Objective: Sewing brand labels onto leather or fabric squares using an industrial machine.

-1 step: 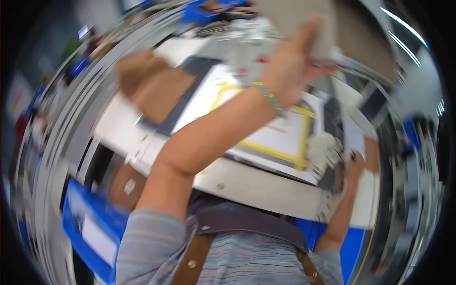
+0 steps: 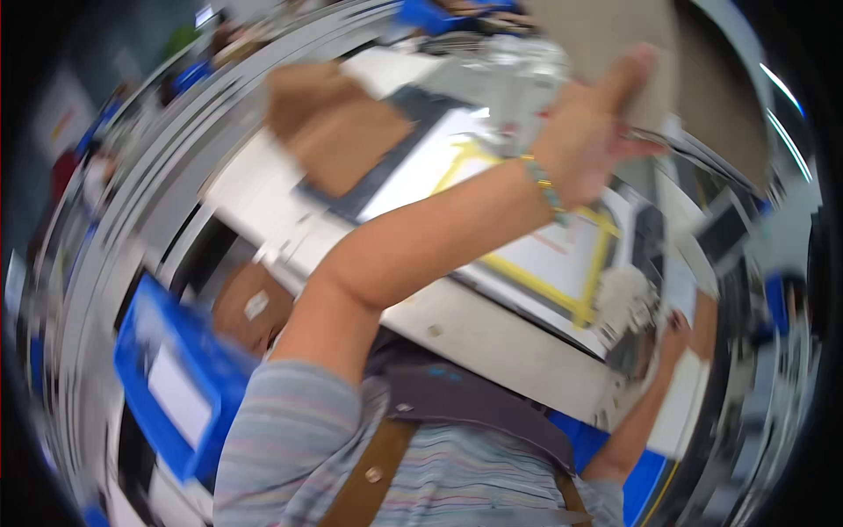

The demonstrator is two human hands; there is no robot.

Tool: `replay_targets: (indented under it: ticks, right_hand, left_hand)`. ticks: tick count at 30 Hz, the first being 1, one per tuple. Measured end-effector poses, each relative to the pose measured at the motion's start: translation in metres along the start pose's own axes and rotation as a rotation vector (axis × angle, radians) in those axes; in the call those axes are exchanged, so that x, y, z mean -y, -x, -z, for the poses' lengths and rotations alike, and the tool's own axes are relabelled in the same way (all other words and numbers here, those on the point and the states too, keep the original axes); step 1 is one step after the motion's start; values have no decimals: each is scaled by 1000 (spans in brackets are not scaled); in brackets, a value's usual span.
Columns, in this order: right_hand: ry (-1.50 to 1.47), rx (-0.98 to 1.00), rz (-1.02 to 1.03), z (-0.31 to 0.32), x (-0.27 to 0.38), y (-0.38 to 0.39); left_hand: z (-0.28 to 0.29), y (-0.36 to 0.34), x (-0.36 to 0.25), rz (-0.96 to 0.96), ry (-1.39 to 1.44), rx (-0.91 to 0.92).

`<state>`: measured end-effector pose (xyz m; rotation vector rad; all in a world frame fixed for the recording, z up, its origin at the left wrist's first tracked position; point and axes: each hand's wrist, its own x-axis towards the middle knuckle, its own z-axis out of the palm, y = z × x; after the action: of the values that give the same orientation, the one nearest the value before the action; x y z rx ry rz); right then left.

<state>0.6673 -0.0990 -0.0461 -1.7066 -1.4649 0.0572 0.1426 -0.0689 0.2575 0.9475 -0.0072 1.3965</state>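
Observation:
My left arm reaches across the bench, and my left hand [image 2: 588,140] is raised at the upper middle. Its thumb points up and overlaps a large beige-grey panel-like thing [image 2: 615,44] with a darker side. The other fingers stretch to the right; blur hides whether they touch it. Under this arm lies a white sheet framed with yellow strips [image 2: 553,259] on a dark board. My right hand [image 2: 674,334] rests low at the right end of the bench, its fingers too blurred to read. Beside it is a crumpled whitish bundle [image 2: 625,299].
A folded brown piece [image 2: 351,132] sits on the board's left part. Below the bench [image 2: 509,351], at left, is a blue bin [image 2: 145,378] with a white sheet on it, near a round brown thing [image 2: 250,307]. Metal rails run along the left.
The whole view has shifted and turned slightly, so things appear farther right and mostly lower. Both hands keep about the same places relative to the bench.

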Motion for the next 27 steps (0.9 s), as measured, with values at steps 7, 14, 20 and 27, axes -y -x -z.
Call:
replay_targets:
  ticks: [7,14,20,27]
  right_hand:
    - [320,32,-24,-5,-28,-22]
    - [316,-10,169,-29,-52,-8]
    - [313,4,161,-22,-40,-15]
    - [292,-71,393,-27,-71,-21]
  left_hand:
    - [79,171,-137,-533,-73,-271]
    - [127,384,-228,-906,-454,-950]
    - [109,547,-278,-976,-500,-1325]
    - [74,733,-342,-848,-602,-1861]
